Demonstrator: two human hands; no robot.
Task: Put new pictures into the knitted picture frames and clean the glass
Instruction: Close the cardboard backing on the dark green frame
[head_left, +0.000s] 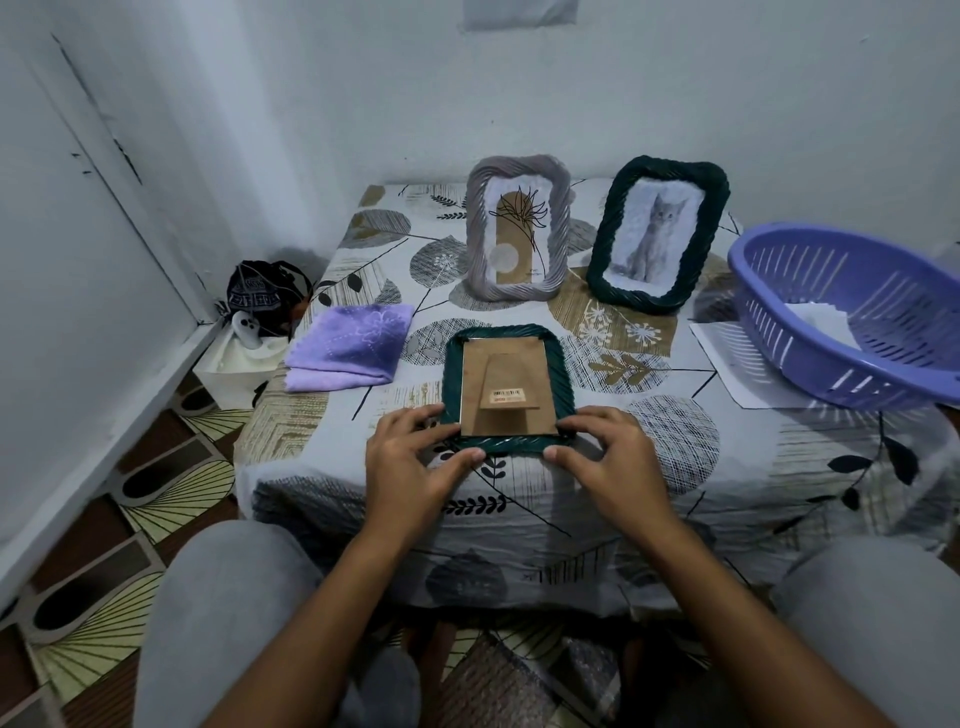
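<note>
A dark green knitted frame (557, 358) lies face down near the table's front edge, its brown backing board (501, 379) and folded stand facing up. My left hand (410, 460) holds its near left corner, thumb under the bottom edge and fingers on top. My right hand (610, 460) holds the near right corner the same way. Behind it stand a grey knitted frame (514, 228) with a plant print and a second dark green frame (657, 234) with a cat picture. A folded purple cloth (348, 345) lies to the left.
A purple plastic basket (857, 317) with white paper inside sits at the right, on a white sheet (727, 358). The table carries a leaf-patterned cloth (727, 467). A white box (236, 371) with a dark bag stands on the floor at the left, by the wall.
</note>
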